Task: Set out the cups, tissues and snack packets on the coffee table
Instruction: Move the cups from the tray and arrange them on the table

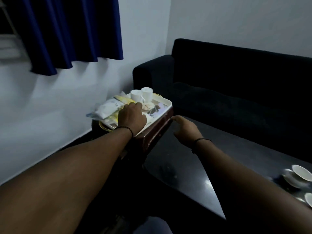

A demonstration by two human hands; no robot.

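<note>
Looks like I'm at the pickup step: left hand sits flat, fingers loose, over the white tray at 12 o'clock, touching the snack packets. Can't tell if it's gripping any. Right hand hovers half-open, holding nothing, by the coffee table. Next move needs a proper pinch. Count: two cups, roughly three packets, crumpled tissues, about three saucers at 4 o'clock.

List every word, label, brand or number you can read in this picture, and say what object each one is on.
None can be read.
White packet on the tray: faint dark marks, too blurred to read.
Yellow packet: no legible print.
Two cups: plain white, no text visible.
Saucers on the coffee table: no markings visible.
</note>
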